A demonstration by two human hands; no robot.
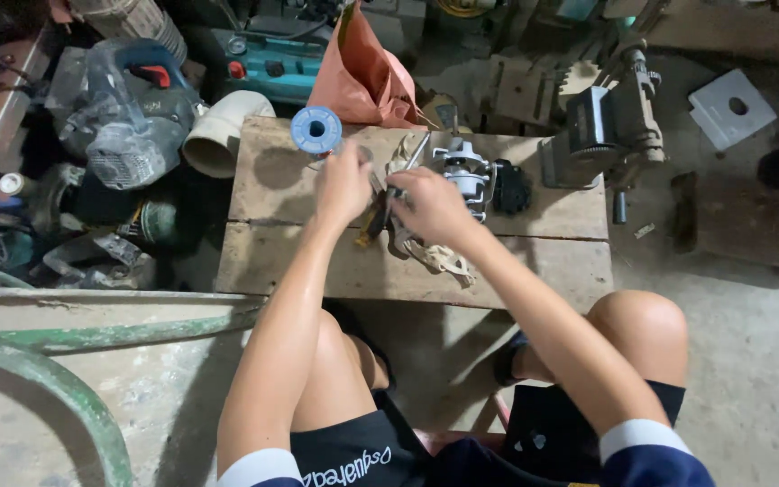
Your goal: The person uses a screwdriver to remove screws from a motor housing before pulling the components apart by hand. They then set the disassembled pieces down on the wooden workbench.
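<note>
At the centre of the frame, over the wooden bench (299,261), our right hand (432,206) pinches a thin grey tool (407,162) whose long axis slants toward the upper right. Our left hand (343,185) is loosely closed just beside it; we cannot tell what it grips. A blue spool (316,131) stands just above that hand.

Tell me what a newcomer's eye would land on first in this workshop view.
First, the two bare hands meeting over the wooden bench: the left hand and the right hand, which grips a thin tool over a dirty rag. Next, the blue spool at the bench's far edge and the grey metal mechanism just right of the hands. An orange bag stands behind.
</note>
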